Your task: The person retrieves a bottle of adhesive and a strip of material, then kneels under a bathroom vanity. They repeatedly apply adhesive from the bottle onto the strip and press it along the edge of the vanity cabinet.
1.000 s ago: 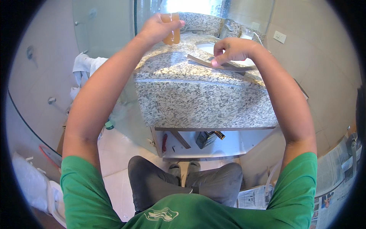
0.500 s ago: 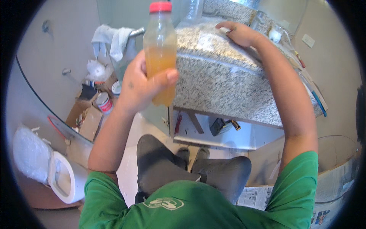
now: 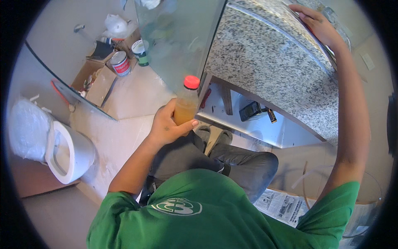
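My left hand is wrapped round a clear plastic bottle with a red cap, upright in front of my lap. Cloudy orange-brown liquid fills its lower part; my palm and fingers hide some of the side. At the far right, my right hand rests on the edge of a basin-like opening in the speckled granite countertop. Its index finger is stretched along that edge and the other fingers are partly hidden. I see nothing held in it.
A glass panel stands beside the counter. Under it, a cabinet shelf holds a black boxy object. At left are a toilet, a red-and-white can and a cardboard box. Newspaper lies at lower right.
My left hand has lowered the bottle from above the counter's front toward my lap. My view has shifted, and the right hand now appears farther right, at the basin edge.
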Demonstrator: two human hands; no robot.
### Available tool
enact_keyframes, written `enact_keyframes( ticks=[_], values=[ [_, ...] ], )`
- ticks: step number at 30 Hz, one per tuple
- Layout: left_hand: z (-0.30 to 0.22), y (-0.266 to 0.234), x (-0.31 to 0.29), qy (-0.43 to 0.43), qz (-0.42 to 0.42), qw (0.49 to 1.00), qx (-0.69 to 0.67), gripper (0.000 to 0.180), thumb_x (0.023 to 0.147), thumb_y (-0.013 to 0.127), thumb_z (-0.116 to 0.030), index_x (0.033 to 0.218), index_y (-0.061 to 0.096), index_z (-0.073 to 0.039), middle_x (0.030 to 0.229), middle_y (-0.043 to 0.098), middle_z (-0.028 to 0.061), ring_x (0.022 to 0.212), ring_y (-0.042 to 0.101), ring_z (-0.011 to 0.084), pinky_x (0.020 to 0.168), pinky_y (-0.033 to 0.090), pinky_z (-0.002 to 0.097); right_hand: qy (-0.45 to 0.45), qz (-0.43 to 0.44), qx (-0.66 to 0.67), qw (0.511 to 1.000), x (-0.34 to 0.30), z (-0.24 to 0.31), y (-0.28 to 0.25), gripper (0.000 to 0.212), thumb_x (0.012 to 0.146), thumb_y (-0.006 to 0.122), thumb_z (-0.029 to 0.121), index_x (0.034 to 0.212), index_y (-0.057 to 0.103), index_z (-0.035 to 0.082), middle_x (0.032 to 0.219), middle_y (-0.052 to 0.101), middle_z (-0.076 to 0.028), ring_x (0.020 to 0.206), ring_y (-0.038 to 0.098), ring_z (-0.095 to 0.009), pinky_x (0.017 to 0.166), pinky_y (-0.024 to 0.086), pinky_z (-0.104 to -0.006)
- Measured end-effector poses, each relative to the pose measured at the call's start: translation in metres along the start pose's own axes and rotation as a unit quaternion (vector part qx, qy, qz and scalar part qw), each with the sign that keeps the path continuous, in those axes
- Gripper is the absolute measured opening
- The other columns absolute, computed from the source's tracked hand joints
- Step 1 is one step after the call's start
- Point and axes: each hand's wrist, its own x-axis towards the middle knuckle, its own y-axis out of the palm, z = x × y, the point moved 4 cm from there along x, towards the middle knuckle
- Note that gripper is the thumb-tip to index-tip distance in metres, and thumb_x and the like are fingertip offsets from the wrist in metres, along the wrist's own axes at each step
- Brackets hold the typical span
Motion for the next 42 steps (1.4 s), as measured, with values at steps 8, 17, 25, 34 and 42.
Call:
enact_keyframes(
  ticks=[8,17,25,34,42],
  values=[
    [0.024,0.024,-0.011,-0.029,0.047,0.998,0.007,0.054,0.085,0.086,-0.024,0.126,0.057,-0.003,0.103,0.069,0.0076,0.087,0.065,0.0114,0.077,0.053,0.0301,-0.162,-0.377,0.033,0.911,-0.075,0.003,-0.037,0.039,0.109,0.051,0.028,0.138,0.063,0.005,0.138,0.065,-0.015,0.127,0.061,-0.024,0.109,0.046,-0.0358],
    [0.032,0.048,-0.013,-0.052,0.093,0.994,-0.009,0.065,0.083,0.085,-0.036,0.132,0.058,-0.003,0.113,0.071,0.0162,0.105,0.069,0.0263,0.094,0.053,0.0391,-0.095,0.015,0.254,0.962,-0.224,0.097,0.157,0.035,0.091,0.075,0.016,0.122,0.068,0.001,0.118,0.07,-0.017,0.107,0.068,-0.032,0.098,0.051,-0.0416],
    [0.027,0.092,-0.036,-0.088,0.12,0.989,0.018,0.061,0.087,0.084,-0.026,0.131,0.05,0.0,0.113,0.07,0.0127,0.103,0.068,0.0173,0.089,0.056,0.0372,0.158,0.168,0.587,0.776,-0.265,0.128,0.281,0.05,0.101,0.07,0.032,0.138,0.056,0.001,0.12,0.066,-0.01,0.107,0.062,-0.017,0.091,0.052,-0.0337],
    [0.053,0.115,-0.056,-0.045,0.173,0.973,-0.143,0.055,0.094,0.076,-0.022,0.135,0.048,0.002,0.115,0.068,0.0146,0.104,0.067,0.0186,0.089,0.055,0.0374,0.19,0.279,0.481,0.809,-0.274,0.105,0.271,0.042,0.101,0.069,0.039,0.117,0.069,0.0,0.093,0.07,-0.004,0.085,0.064,-0.012,0.077,0.053,-0.0302],
    [0.037,0.102,-0.052,-0.112,0.158,0.965,-0.18,0.048,0.095,0.076,-0.023,0.131,0.053,0.0,0.113,0.066,0.0076,0.099,0.065,0.0138,0.089,0.054,0.0336,0.037,-0.101,0.26,0.96,-0.198,0.065,0.083,0.029,0.1,0.069,0.03,0.111,0.073,0.004,0.097,0.074,-0.011,0.093,0.07,-0.02,0.084,0.055,-0.0349]
  ],
)
